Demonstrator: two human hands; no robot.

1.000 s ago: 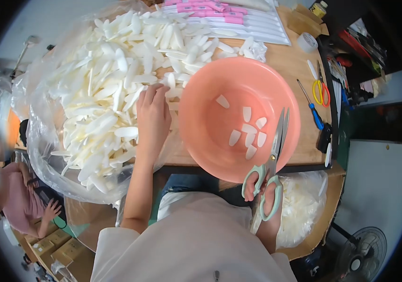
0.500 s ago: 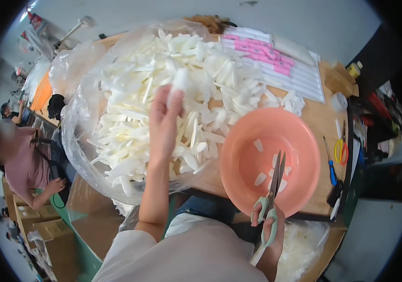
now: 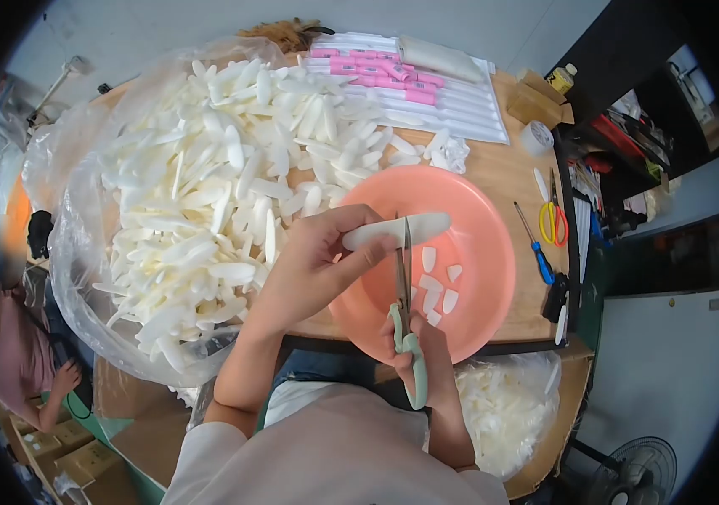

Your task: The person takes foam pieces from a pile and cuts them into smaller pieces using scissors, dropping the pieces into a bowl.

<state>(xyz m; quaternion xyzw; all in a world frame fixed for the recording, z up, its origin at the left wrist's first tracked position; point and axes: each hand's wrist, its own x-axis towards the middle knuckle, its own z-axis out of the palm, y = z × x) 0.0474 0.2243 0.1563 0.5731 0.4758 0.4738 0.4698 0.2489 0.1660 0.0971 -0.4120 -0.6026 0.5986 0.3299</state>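
Note:
My left hand (image 3: 321,261) is closed on a long white oval piece (image 3: 427,225), which it holds level above the pink basin (image 3: 498,290). In my right hand (image 3: 422,341) are scissors (image 3: 410,353) with pale green handles. Their blades point up and lie across the white piece just beyond my left fingertips, one in front and one apparently behind. Several short white cut pieces (image 3: 429,258) lie on the basin's floor. Left of the basin spreads a big heap of similar white pieces (image 3: 208,185) on a clear plastic bag (image 3: 82,286).
Pink-labelled tubes (image 3: 384,71) rest on a white ribbed sheet at the back. A blue screwdriver (image 3: 536,252), yellow-red scissors (image 3: 554,223) and a tape roll (image 3: 536,137) lie right of the basin. Below the table edge is a bag of white pieces (image 3: 506,412). Another person (image 3: 14,337) is at far left.
My left hand has brought the white piece from above the heap to over the basin. The scissors have moved up to it, blades now around it. The view has shifted rightward.

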